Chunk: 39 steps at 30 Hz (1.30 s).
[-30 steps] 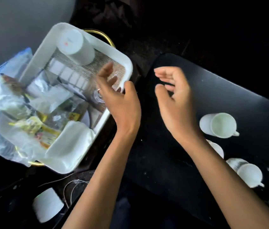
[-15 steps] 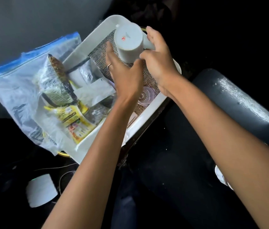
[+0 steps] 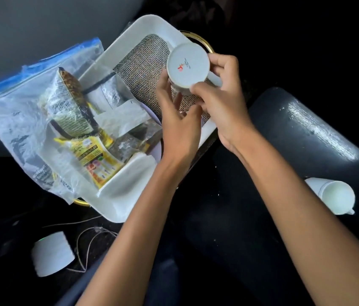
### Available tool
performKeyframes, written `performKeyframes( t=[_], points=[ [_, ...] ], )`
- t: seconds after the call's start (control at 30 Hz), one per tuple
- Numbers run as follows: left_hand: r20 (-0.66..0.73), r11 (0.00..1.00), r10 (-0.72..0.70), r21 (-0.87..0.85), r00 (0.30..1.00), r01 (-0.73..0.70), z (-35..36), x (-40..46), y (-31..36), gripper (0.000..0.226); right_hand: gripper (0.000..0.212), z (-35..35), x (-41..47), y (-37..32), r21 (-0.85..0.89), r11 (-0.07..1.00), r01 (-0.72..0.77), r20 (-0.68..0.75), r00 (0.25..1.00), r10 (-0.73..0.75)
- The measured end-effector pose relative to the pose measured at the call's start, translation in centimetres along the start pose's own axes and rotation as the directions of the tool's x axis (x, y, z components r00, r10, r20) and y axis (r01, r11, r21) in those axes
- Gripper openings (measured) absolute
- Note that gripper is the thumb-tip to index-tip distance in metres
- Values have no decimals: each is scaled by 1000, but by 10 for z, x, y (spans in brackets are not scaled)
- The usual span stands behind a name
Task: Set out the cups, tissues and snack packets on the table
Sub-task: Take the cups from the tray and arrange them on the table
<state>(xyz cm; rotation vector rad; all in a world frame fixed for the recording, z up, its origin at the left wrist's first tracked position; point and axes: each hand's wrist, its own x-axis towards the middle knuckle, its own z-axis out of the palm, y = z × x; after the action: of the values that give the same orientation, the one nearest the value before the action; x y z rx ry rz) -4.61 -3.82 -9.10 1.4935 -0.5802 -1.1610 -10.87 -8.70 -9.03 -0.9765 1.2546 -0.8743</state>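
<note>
We hold the white cup (image 3: 187,64) upside down over the tray (image 3: 116,208), our right hand (image 3: 222,93) curled round its side and handle, left hand (image 3: 179,120) with fingers against its lower wall. Glazed ceramic is smooth and round; a loose grip could drop it onto the mesh liner (image 3: 145,69). Left of the hands, crinkly snack packets (image 3: 90,160) lie in a clear bag (image 3: 13,120).

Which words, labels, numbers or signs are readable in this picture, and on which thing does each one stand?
Cup, on its upturned base: a small red mark beside tiny print, too small to read.
Yellow snack packet: printed words, too blurred to read.
Clear plastic bag: white print near its lower edge, not legible.
No text can be read with certainty.
</note>
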Motion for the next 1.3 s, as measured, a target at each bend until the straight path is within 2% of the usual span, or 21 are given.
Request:
performKeyframes(
  t=[0.13, 0.27, 0.4, 0.53, 0.57, 0.63, 0.7, 0.77, 0.87, 0.97, 1.1, 1.17, 1.23, 1.3],
  points=[
    [23, 1000, 11, 8, 1000, -11, 15, -33, -4, 65, 44, -29, -32, 5, 31, 998, 61, -98, 993, -58],
    [141, 994, 20, 108, 990, -36, 29, -69, -15, 70, 56, -63, -66, 8, -1, 1000, 25, -228, 973, -25],
    [214, 978, 16, 201, 977, -60, 47, -100, -27, 73, 59, -92, -94, 8, -55, 998, -17, -327, 945, -2],
    [232, 973, 11, 220, 973, -64, 65, -128, -27, 63, 50, -114, -122, 11, 121, 991, -58, -386, 917, 101],
    [197, 981, -20, 196, 980, -19, 71, -135, -24, 57, 49, -120, -129, 12, 178, 982, -64, -404, 905, 132],
    [106, 979, -178, 124, 978, 164, 82, -145, -19, 46, 46, -131, -142, 15, 256, 964, -71, -428, 886, 179],
    [101, 912, -403, 124, 910, 390, 90, -147, -17, 47, 48, -143, -155, 19, 322, 943, -86, -425, 877, 226],
    [207, 846, -528, 213, 824, 488, 94, -147, -16, 50, 55, -154, -167, 23, 373, 922, -102, -394, 883, 257],
    [359, 847, -526, 301, 771, 438, 99, -151, -17, 36, 54, -167, -183, 28, 360, 928, -99, -369, 898, 239],
    [359, 866, -497, 271, 790, 421, 104, -158, -23, 45, 38, -178, -198, 33, 350, 932, -93, -348, 911, 222],
    [355, 877, -480, 218, 802, 428, 111, -173, -29, 47, 37, -194, -216, 35, 311, 944, -113, -289, 935, 207],
    [364, 891, -452, 230, 814, 392, 112, -179, -34, 60, 44, -202, -224, 37, 263, 957, -121, -318, 926, 205],
    [383, 903, -413, 288, 827, 318, 115, -184, -40, 75, 58, -211, -234, 37, 190, 976, -109, -408, 895, 180],
    [431, 911, -368, 343, 824, 228, 117, -188, -45, 74, 68, -219, -243, 35, 36, 994, -108, -481, 870, 112]
  ],
)
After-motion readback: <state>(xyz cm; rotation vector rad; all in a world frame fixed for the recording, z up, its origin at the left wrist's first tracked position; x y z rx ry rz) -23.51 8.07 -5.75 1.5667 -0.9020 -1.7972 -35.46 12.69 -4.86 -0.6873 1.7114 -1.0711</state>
